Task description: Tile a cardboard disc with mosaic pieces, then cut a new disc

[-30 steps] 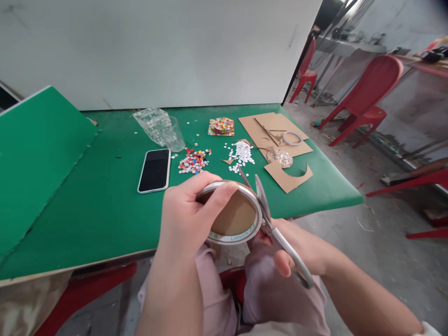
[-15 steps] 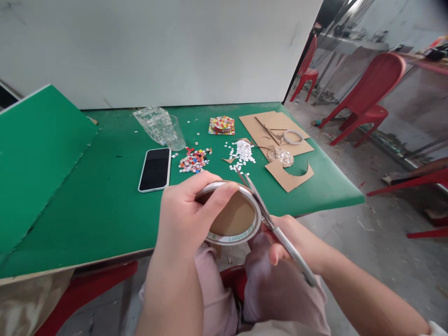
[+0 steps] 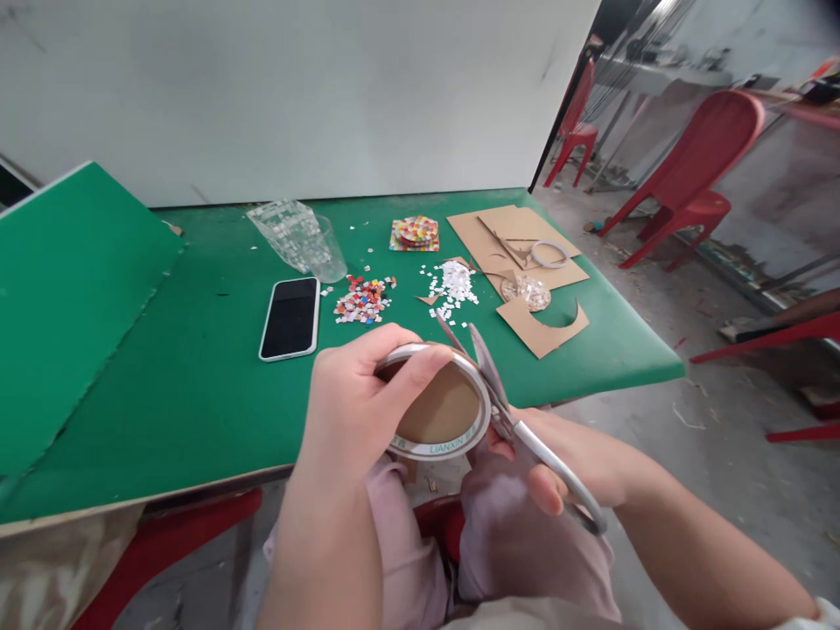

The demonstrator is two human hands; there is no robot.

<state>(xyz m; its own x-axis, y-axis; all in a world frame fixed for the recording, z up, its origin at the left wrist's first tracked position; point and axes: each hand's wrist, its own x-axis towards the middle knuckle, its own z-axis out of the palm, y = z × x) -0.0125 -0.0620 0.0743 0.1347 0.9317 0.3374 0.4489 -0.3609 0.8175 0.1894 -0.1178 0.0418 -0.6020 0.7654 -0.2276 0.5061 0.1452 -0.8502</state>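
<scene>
My left hand (image 3: 360,394) is closed on a white tape roll (image 3: 452,446) marked LIANXIN, thumb across its rim. Brown cardboard (image 3: 443,407) lies flat against the back of the roll, filling its opening. In my right hand (image 3: 570,451) is a pair of scissors (image 3: 493,372) with grey handles. Its blades are spread at the right edge of the roll and cardboard, points aimed away from me. How the cardboard sits between the blades cannot be made out. Both hands are above my lap at the table's near edge.
On the green table (image 3: 216,394) lie a phone (image 3: 290,318), a clear plastic cup (image 3: 332,249), coloured mosaic tiles (image 3: 362,300), white tiles (image 3: 456,284), stacked mosaic coasters (image 3: 415,233), cardboard offcuts (image 3: 535,331) and another ring (image 3: 549,255). Red chairs (image 3: 696,166) stand at right.
The scissor blades have spread wider apart, and my right fingers have shifted with the handles. The tape roll and cardboard stay almost in place in my left hand.
</scene>
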